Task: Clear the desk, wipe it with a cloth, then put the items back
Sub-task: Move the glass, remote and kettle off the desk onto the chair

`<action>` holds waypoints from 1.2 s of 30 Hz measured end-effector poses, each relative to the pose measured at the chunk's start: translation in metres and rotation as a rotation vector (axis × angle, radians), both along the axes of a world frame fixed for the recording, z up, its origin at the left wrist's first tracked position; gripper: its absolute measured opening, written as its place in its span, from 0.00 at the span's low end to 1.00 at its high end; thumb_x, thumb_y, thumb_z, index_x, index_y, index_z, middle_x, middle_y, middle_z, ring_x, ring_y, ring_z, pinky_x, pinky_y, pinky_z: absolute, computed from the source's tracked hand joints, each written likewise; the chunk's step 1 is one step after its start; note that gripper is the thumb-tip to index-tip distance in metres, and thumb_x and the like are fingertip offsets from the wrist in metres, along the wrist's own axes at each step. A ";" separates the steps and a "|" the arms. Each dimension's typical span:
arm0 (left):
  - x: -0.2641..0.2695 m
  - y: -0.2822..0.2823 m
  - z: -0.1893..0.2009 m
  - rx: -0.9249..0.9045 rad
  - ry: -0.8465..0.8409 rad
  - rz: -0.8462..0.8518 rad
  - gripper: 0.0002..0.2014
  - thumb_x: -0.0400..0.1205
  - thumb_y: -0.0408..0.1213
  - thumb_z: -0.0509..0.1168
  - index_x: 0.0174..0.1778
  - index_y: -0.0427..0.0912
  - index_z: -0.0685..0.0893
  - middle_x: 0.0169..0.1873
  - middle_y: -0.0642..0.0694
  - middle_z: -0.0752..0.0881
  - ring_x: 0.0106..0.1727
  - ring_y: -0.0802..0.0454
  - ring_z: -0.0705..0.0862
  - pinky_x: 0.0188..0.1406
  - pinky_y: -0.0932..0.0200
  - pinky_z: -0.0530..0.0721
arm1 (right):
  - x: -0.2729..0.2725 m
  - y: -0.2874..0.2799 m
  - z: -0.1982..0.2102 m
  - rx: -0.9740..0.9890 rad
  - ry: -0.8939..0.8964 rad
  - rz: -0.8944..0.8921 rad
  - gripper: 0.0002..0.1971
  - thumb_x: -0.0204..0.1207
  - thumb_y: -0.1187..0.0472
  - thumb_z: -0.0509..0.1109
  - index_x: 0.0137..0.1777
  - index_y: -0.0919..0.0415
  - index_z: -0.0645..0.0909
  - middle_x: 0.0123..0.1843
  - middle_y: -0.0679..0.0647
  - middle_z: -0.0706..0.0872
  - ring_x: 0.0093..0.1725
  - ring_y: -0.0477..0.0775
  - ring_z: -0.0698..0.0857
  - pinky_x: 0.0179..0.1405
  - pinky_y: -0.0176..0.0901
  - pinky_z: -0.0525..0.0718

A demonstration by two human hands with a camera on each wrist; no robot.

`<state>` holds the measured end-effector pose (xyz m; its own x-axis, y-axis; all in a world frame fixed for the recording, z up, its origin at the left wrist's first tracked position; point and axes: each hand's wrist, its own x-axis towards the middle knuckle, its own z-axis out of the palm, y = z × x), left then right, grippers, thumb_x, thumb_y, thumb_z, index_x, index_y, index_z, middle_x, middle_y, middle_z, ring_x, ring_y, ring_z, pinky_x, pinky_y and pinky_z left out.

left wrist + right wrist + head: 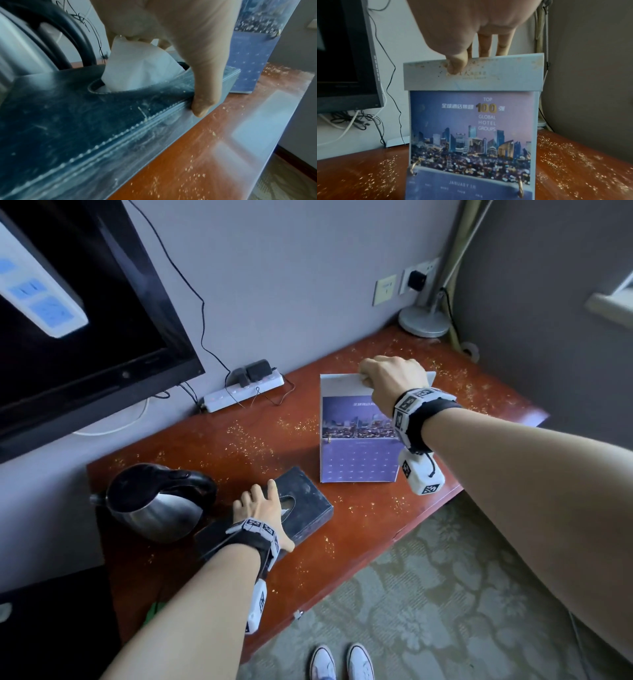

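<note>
A dark leather tissue box [305, 508] [85, 121] lies near the front of the reddish wooden desk [239, 440], beside a steel kettle [154, 501]. My left hand [260, 505] [171, 40] grips the box from above, thumb [202, 102] pressed on its near side edge, fingers across the top by the white tissue [139, 67]. A standing purple desk calendar [359, 436] [471, 135] is at mid-desk. My right hand [387, 378] [467, 33] pinches its top edge, thumb [456, 63] in front and fingers behind. Gold-coloured crumbs are scattered over the desk [573, 162].
A black TV screen [85, 320] hangs at the left. A white power strip [243, 392] with plugs and cables lies against the wall. A lamp base [424, 320] stands in the far right corner. Patterned carpet [445, 594] and my shoes [342, 662] are below the desk's front edge.
</note>
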<state>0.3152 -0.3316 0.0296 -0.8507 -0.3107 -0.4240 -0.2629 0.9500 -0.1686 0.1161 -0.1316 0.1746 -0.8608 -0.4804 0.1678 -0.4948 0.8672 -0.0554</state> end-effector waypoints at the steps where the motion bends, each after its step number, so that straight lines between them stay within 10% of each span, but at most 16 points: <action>1: -0.003 0.000 0.008 0.000 0.002 -0.006 0.69 0.56 0.64 0.79 0.85 0.43 0.46 0.77 0.35 0.66 0.75 0.38 0.68 0.71 0.43 0.69 | 0.004 0.001 0.005 0.009 0.005 0.000 0.10 0.79 0.66 0.64 0.56 0.53 0.80 0.56 0.53 0.86 0.55 0.64 0.84 0.47 0.48 0.67; 20: 0.047 0.030 0.149 -0.038 0.171 -0.151 0.68 0.52 0.67 0.79 0.84 0.43 0.53 0.75 0.38 0.69 0.76 0.38 0.70 0.74 0.40 0.67 | 0.136 0.039 0.161 0.016 0.120 -0.206 0.10 0.75 0.67 0.65 0.50 0.52 0.82 0.53 0.58 0.86 0.47 0.65 0.83 0.44 0.45 0.75; 36: 0.269 0.009 0.185 -0.054 0.214 -0.016 0.67 0.55 0.65 0.78 0.85 0.44 0.51 0.80 0.35 0.62 0.80 0.34 0.64 0.74 0.37 0.67 | 0.327 -0.004 0.162 0.075 0.105 -0.035 0.09 0.81 0.61 0.65 0.55 0.60 0.84 0.51 0.62 0.86 0.49 0.68 0.86 0.42 0.47 0.76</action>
<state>0.5839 -0.3222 0.2150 -0.9245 -0.3137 -0.2168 -0.2830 0.9455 -0.1611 0.4435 -0.1358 0.3365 -0.8568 -0.4651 0.2225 -0.4640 0.8838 0.0606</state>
